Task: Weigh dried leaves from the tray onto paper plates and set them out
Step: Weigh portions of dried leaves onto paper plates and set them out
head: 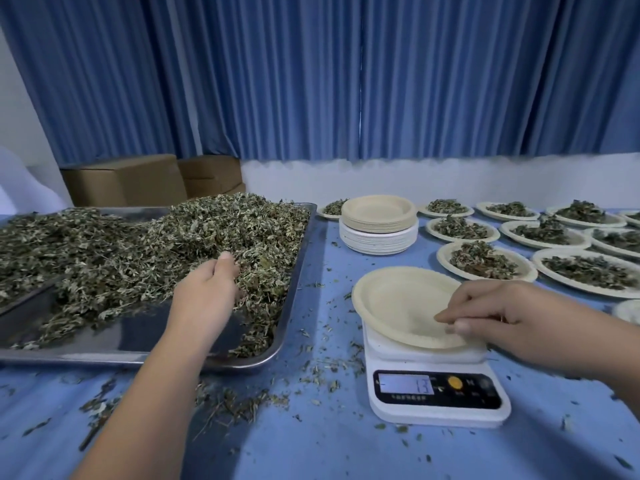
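While the left hand (207,285) reaches into the metal tray (138,337), its fingers are sunk in the heap of dried leaves (173,244) and only the thumb shows on top. Cannot tell whether the buried fingers are closed round a handful.

- Right hand (502,317): forefinger and thumb pinched narrowly on the near right rim of a paper plate (398,299), other fingers loosely curled above it.
- That plate sits on the white kitchen scale (440,400), tilted a little, with no leaves on it. Display reads 13.
- Tray is on the left of the blue table (311,445). Leaves are piled high at the far right corner, thinner toward the near side, where bare metal shows.
- Scale stands just right of the tray's near corner. Leaf crumbs (242,400) are scattered on the cloth between and in front of them.
- Stack of plates (379,225) sits behind the scale, tan ones on top of white ones.
- Filled plates (483,261) are set out in rows across the far right of the table, each with a small mound of leaves. One more sits behind the stack.
- Cardboard boxes (124,181) stand behind the tray, and blue curtains (311,81) hang along the back wall.
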{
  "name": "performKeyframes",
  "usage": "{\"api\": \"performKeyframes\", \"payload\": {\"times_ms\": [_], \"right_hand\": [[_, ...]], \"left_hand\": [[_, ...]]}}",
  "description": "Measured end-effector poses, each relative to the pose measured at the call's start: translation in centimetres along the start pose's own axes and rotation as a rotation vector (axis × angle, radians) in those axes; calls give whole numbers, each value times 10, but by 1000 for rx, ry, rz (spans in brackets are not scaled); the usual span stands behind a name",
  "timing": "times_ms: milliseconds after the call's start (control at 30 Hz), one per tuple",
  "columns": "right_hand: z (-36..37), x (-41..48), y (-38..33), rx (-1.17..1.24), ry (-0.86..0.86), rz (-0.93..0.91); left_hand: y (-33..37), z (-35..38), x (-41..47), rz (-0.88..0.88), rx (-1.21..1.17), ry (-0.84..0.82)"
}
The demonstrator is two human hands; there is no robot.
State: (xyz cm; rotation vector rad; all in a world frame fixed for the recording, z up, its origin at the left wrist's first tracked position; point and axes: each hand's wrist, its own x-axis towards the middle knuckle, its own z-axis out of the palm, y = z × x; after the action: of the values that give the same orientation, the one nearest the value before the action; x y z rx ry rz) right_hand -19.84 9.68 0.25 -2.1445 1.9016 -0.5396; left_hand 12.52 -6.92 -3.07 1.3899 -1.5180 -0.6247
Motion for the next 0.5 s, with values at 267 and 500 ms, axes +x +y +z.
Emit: {"api": "performKeyframes", "payload": {"times_ms": [267,500], "right_hand": [[1,0,2,15,298,-24],[8,4,1,31,386,-78]], "left_hand": [[3,10,9,133,340,-276],[0,26,19,180,595,-534]]}}
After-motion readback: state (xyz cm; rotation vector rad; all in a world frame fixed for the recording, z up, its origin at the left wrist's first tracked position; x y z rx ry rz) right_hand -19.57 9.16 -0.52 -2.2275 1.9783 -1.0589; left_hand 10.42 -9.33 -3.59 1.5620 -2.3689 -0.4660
